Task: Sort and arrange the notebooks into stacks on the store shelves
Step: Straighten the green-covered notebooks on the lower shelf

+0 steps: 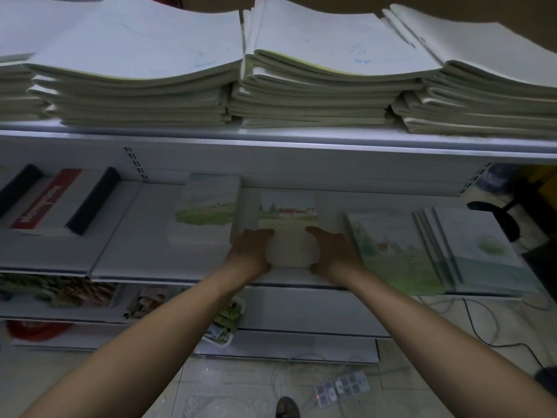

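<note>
Left hand [250, 252], right hand [335, 251], curled.

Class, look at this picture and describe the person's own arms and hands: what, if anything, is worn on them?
Both arms are bare: the left forearm and right forearm show no sleeve up to the picture's edge. The left hand and right hand wear no gloves, and no watch, bracelet or ring shows on the wrists or fingers.

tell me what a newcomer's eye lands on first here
First, the tall stacks of pale notebooks filling the upper shelf. Then, centre of the middle shelf, the left grip and right grip clasp a landscape-cover notebook from both sides, with similar notebooks lying right of it.
</note>
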`<state>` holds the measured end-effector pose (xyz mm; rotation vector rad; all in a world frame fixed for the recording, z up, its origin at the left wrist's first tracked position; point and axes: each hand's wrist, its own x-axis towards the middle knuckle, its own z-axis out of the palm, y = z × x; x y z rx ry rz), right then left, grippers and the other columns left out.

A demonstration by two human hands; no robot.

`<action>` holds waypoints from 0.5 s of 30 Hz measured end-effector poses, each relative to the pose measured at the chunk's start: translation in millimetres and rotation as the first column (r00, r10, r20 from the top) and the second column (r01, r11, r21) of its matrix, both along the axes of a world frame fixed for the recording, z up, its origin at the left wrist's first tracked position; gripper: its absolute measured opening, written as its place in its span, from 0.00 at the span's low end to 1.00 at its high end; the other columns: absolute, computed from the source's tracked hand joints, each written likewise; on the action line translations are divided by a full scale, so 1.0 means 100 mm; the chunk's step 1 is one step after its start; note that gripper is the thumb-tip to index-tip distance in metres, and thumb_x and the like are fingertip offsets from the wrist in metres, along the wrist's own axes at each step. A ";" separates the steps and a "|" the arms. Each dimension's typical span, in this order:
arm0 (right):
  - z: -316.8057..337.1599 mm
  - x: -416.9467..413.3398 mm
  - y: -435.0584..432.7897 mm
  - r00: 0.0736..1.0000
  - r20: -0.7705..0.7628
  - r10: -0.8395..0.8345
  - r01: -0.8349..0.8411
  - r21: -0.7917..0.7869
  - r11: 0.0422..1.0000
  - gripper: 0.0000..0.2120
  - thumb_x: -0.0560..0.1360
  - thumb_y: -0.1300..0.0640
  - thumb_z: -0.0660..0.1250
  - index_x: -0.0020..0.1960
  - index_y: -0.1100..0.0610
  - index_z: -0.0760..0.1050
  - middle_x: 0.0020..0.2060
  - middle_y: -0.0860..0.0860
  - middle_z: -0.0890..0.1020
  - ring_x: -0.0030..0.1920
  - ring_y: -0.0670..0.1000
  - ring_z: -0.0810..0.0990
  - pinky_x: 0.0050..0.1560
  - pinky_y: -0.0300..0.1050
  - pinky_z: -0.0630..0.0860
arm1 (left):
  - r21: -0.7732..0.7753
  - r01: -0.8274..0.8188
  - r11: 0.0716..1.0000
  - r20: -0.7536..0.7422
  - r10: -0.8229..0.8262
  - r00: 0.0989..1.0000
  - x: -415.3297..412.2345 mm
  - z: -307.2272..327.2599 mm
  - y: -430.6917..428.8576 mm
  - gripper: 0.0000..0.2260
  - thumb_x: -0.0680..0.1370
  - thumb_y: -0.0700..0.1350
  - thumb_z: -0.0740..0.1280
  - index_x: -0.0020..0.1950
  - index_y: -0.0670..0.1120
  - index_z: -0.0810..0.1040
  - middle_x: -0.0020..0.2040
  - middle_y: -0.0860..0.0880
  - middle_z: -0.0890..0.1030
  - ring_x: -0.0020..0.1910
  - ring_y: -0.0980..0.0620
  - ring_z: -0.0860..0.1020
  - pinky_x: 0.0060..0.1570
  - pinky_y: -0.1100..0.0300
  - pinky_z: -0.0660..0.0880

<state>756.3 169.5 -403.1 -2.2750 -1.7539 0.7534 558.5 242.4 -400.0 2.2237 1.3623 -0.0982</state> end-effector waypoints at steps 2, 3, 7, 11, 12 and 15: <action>0.01 0.04 0.09 1.000 -0.016 -0.009 0.009 0.002 1.000 0.43 0.70 0.58 0.76 0.79 0.47 0.60 0.73 0.55 0.71 0.71 0.57 0.70 0.66 0.45 0.71 | 0.012 -0.010 1.000 0.017 0.010 1.000 0.04 0.03 0.07 0.39 0.76 0.42 0.75 0.83 0.49 0.59 0.80 0.44 0.64 0.79 0.44 0.60 0.75 0.53 0.63; 0.02 0.06 0.12 1.000 -0.020 -0.009 0.009 0.006 1.000 0.42 0.70 0.58 0.77 0.79 0.48 0.61 0.73 0.55 0.71 0.72 0.57 0.69 0.67 0.44 0.70 | 0.011 -0.020 1.000 0.017 0.020 1.000 0.05 0.04 0.11 0.39 0.76 0.41 0.75 0.83 0.49 0.59 0.80 0.44 0.64 0.79 0.44 0.60 0.75 0.53 0.62; 0.04 0.08 0.26 0.999 -0.051 -0.014 0.016 0.041 0.999 0.43 0.67 0.58 0.79 0.78 0.51 0.64 0.73 0.57 0.71 0.71 0.57 0.70 0.67 0.42 0.68 | -0.006 -0.056 0.998 0.034 0.056 0.998 0.06 0.05 0.26 0.41 0.73 0.42 0.77 0.82 0.51 0.61 0.79 0.44 0.64 0.78 0.43 0.62 0.73 0.54 0.64; 0.06 0.08 0.37 0.996 -0.080 -0.024 0.030 0.071 0.997 0.43 0.66 0.59 0.80 0.77 0.54 0.66 0.69 0.59 0.75 0.66 0.58 0.75 0.58 0.40 0.72 | 0.036 -0.068 0.997 0.049 0.066 0.997 0.06 0.09 0.37 0.40 0.72 0.39 0.78 0.81 0.47 0.65 0.78 0.42 0.67 0.77 0.42 0.65 0.70 0.55 0.67; 0.07 0.08 0.38 0.997 -0.078 -0.023 0.028 0.075 0.997 0.43 0.65 0.58 0.81 0.77 0.54 0.66 0.67 0.60 0.76 0.65 0.58 0.76 0.57 0.41 0.73 | 0.045 -0.069 0.997 0.050 0.067 0.997 0.07 0.10 0.39 0.39 0.72 0.39 0.78 0.80 0.46 0.65 0.77 0.41 0.68 0.76 0.41 0.66 0.68 0.54 0.68; 0.04 0.11 0.40 0.994 -0.106 -0.028 0.037 0.084 0.996 0.44 0.65 0.58 0.82 0.76 0.57 0.67 0.64 0.62 0.79 0.61 0.59 0.79 0.56 0.42 0.74 | 0.048 -0.051 0.998 0.034 0.049 0.998 0.08 0.12 0.41 0.38 0.71 0.37 0.78 0.79 0.45 0.67 0.73 0.38 0.71 0.72 0.39 0.71 0.61 0.54 0.73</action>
